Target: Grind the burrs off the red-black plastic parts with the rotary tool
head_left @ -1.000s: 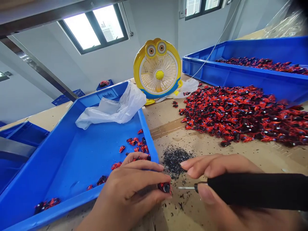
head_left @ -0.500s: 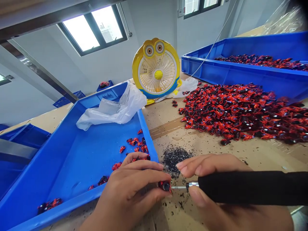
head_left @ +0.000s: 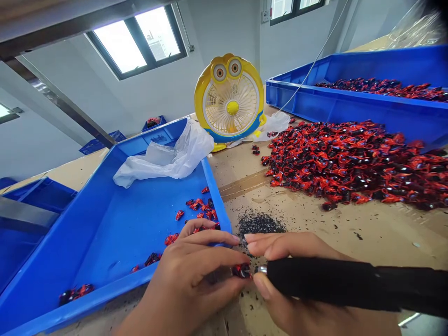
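My left hand (head_left: 196, 266) is closed, pinching a small red-and-black plastic part (head_left: 242, 270) between thumb and fingertips. It sits at the near right corner of a blue bin (head_left: 119, 214). In my right hand (head_left: 301, 247) is a thick black-handled tool (head_left: 322, 282) with a silver collar, lying almost level. Its front end is right up against the part; the thin tip is hidden, so I cannot tell how deep it sits. Under and behind the hands, black shavings (head_left: 261, 223) lie on the tan table.
A large heap of red-and-black parts (head_left: 350, 163) covers the right side of the table. Behind it stands another blue bin (head_left: 308, 100) holding more parts. A yellow fan (head_left: 232, 108) stands at the back. A white plastic bag (head_left: 168, 161) hangs over the left bin's far corner.
My right hand has moved the tool left, closer to the part. The thin shaft that showed between them is out of sight. My left hand stays nearly in place, still pinching the part.
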Tool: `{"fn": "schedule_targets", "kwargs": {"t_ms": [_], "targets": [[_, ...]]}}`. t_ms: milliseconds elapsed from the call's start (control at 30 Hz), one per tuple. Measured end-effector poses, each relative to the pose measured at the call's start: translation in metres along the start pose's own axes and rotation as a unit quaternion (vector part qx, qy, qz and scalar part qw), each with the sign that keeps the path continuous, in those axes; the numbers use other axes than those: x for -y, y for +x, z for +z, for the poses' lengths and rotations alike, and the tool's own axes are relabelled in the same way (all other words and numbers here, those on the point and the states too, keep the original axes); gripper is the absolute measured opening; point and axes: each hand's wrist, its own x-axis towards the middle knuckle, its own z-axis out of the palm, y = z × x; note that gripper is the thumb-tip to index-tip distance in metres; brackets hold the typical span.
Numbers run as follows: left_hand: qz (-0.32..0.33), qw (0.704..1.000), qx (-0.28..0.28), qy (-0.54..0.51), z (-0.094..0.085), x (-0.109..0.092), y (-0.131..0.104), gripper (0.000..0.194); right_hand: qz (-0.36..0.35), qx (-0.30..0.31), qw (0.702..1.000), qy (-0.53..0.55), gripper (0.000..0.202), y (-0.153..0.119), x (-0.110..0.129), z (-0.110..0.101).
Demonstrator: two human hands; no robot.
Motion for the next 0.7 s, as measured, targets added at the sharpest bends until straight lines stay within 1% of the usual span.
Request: {"fn": "schedule_targets", "kwargs": {"t_ms": [67, 100, 200, 300, 400, 500, 533, 600, 667, 700], "targets": [[0.003, 1.000, 0.007, 0.004, 0.000, 0.000, 0.000, 0.021, -0.001, 0.029, 1.000, -0.001, 0.035, -0.002, -0.001, 0.000], [0.005, 1.000, 0.005, 0.008, 0.000, 0.001, 0.000, 0.022, 0.005, 0.032, 0.999, 0.011, 0.035, -0.002, -0.001, 0.001], [0.011, 1.000, -0.012, 0.010, 0.001, 0.002, -0.001, 0.024, 0.058, 0.025, 0.996, 0.056, 0.032, 0.000, 0.005, 0.005], [0.015, 1.000, -0.013, 0.010, 0.002, 0.001, -0.001, 0.022, 0.091, 0.023, 0.994, 0.060, 0.028, 0.001, 0.010, 0.008], [0.020, 1.000, -0.006, 0.024, 0.001, -0.001, 0.002, 0.021, 0.082, 0.018, 0.993, 0.084, 0.032, 0.002, 0.007, 0.009], [0.033, 0.999, 0.001, 0.041, -0.002, 0.000, 0.005, 0.027, 0.063, 0.030, 0.989, 0.129, 0.040, 0.001, -0.001, 0.009], [0.039, 0.998, 0.007, 0.046, -0.003, 0.002, 0.005, 0.028, 0.061, 0.027, 0.988, 0.141, 0.039, 0.000, -0.003, 0.009], [0.044, 0.997, 0.031, 0.050, -0.005, 0.010, 0.002, 0.031, 0.066, 0.000, 0.985, 0.162, 0.034, 0.000, -0.007, 0.007], [0.043, 0.997, 0.060, 0.037, -0.011, 0.023, -0.003, 0.035, 0.073, -0.027, 0.980, 0.181, 0.025, 0.001, -0.011, 0.003], [0.041, 0.997, 0.063, 0.022, -0.015, 0.029, -0.004, 0.038, 0.077, -0.034, 0.979, 0.188, 0.020, 0.003, -0.014, 0.000]]}}
